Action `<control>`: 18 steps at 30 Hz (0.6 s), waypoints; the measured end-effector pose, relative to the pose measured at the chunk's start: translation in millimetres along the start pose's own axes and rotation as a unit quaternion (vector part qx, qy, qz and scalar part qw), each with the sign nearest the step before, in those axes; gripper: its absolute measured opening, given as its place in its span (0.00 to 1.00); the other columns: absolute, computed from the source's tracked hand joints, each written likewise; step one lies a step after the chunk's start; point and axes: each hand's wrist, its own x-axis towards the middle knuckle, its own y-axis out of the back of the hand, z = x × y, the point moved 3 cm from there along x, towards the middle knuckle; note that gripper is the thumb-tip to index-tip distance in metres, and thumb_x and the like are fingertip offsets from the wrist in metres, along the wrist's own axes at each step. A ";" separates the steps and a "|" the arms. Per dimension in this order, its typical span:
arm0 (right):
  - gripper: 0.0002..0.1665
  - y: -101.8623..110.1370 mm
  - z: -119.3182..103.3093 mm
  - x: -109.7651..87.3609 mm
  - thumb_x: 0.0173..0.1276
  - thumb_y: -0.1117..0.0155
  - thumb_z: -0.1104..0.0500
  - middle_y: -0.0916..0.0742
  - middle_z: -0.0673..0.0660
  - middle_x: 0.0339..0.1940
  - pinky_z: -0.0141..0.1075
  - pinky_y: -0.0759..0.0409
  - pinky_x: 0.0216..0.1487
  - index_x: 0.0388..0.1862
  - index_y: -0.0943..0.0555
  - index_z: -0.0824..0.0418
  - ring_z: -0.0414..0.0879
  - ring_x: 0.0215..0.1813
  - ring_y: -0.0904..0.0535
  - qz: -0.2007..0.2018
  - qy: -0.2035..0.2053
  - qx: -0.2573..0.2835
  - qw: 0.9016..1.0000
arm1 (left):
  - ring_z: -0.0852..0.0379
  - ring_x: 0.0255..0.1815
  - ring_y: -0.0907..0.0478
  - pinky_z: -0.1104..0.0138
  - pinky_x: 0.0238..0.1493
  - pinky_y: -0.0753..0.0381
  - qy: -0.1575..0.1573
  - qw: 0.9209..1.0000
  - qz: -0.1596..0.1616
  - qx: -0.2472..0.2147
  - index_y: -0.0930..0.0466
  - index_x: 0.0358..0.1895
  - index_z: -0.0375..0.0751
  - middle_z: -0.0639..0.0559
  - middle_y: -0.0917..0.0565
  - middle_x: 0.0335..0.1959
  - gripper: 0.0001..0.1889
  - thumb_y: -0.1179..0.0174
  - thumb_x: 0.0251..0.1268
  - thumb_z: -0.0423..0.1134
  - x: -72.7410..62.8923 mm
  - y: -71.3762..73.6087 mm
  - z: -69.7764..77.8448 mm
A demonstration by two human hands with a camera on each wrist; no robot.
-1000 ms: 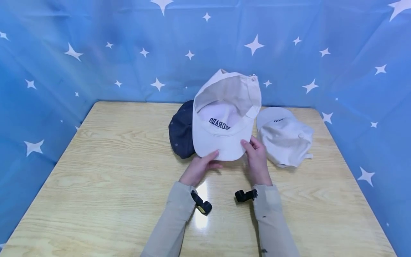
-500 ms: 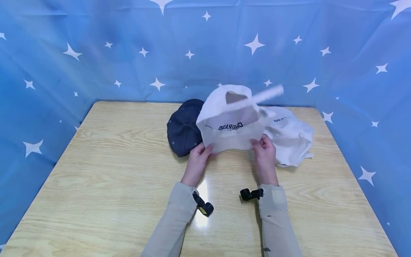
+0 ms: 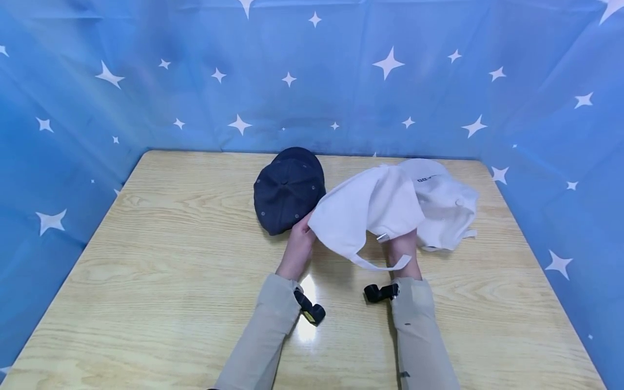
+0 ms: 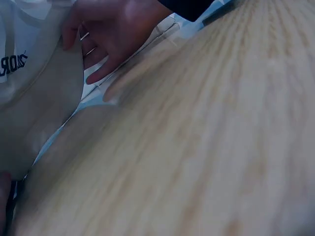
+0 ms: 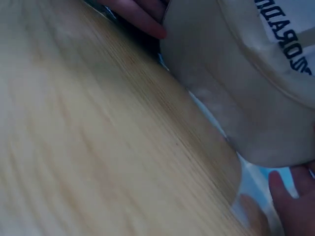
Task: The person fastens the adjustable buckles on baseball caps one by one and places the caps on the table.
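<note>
A white baseball cap (image 3: 365,208) is held up between both hands, its crown flopped forward and its back strap (image 3: 380,265) dangling towards me. My left hand (image 3: 296,250) holds one side of the brim, next to the navy cap (image 3: 285,192). On the other side of the brim is my right hand (image 3: 405,253), its fingers hidden behind the cap in the head view. The left wrist view shows that right hand (image 4: 113,34) with its thumb against the brim (image 4: 49,103). Dark reversed lettering (image 5: 285,39) shows inside the crown in the right wrist view.
Another white cap (image 3: 446,214) lies on the wooden table (image 3: 161,281) at the right, partly covered by the held one. A blue cloth with white stars (image 3: 195,86) hangs behind and beside the table. Small black cameras (image 3: 310,309) sit on the wrists.
The held white cap has tipped over towards me: its crown and strap swung down, covering the lettering in the head view. The hands moved slightly right and apart. The navy cap is now more exposed.
</note>
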 end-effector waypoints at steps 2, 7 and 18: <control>0.09 1.0 1.5 0.0 0.63 0.42 0.58 0.24 0.46 0.39 0.26 0.32 0.46 0.42 0.28 0.52 0.37 0.42 0.29 0.001 -0.004 -0.014 1.000 | 0.61 0.61 0.37 0.68 0.60 0.40 -0.004 1.000 -0.002 0.012 0.32 0.60 0.44 0.54 0.31 0.60 0.20 0.55 0.64 0.31 0.0 -0.3 2.0; 0.10 2.9 3.8 -2.6 0.62 0.42 0.63 0.25 0.46 0.38 0.25 0.32 0.44 0.40 0.28 0.51 0.37 0.42 0.30 0.017 -0.048 -0.050 0.997 | 0.59 0.64 0.41 0.67 0.62 0.43 -0.015 0.999 0.023 0.042 0.35 0.61 0.40 0.47 0.36 0.64 0.21 0.53 0.64 0.30 -1.8 -0.2 12.8; 0.12 -1.7 0.9 7.6 0.58 0.38 0.64 0.21 0.43 0.35 0.25 0.31 0.45 0.42 0.24 0.58 0.32 0.38 0.28 -0.050 0.041 -0.207 0.976 | 0.56 0.58 0.33 0.65 0.58 0.35 -0.002 0.990 0.106 -0.098 0.33 0.59 0.35 0.47 0.30 0.59 0.19 0.54 0.66 0.34 4.8 6.8 -10.2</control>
